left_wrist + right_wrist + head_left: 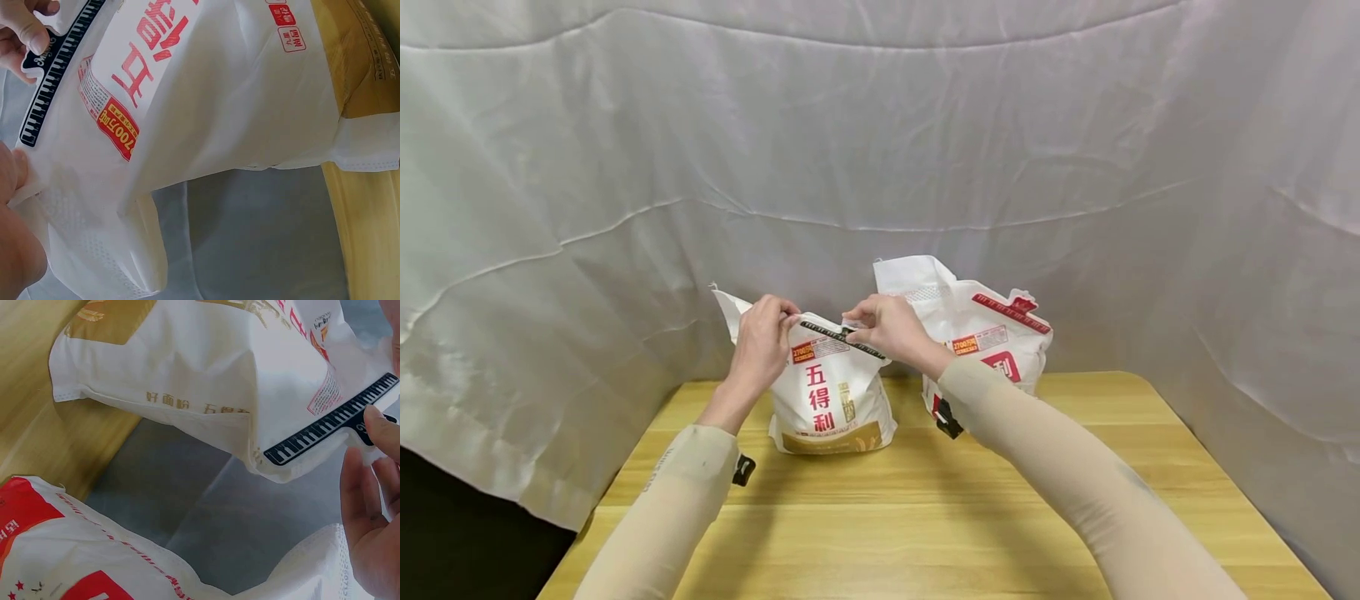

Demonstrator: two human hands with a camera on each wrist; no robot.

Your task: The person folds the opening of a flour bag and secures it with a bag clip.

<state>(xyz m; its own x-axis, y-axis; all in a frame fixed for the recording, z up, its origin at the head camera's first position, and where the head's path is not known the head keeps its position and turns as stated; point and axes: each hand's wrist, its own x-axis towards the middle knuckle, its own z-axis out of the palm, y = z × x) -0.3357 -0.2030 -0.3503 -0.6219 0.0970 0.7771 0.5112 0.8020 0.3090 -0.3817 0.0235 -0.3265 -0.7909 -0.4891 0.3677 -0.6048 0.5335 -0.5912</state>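
Observation:
A white flour bag [865,392] with red lettering and a gold band stands upright on the table. Across its folded top lies a black bag clip [823,331] with a piano-key pattern. My right hand [895,329] pinches the clip's handle between thumb and fingers; the right wrist view shows the thumb on the front of the clip [312,434]. At the top left of the bag, my left hand [762,342] pinches the folded edge beside the clip's end. A loose corner of the bag [94,250] sticks out past that hand.
Right of it, partly behind my right forearm, stands a second white flour bag [917,292] with a red bag clip [1011,313] along its top. Both bags rest toward the back of the wooden table [850,525]. A grey curtain [880,142] hangs behind and at the sides.

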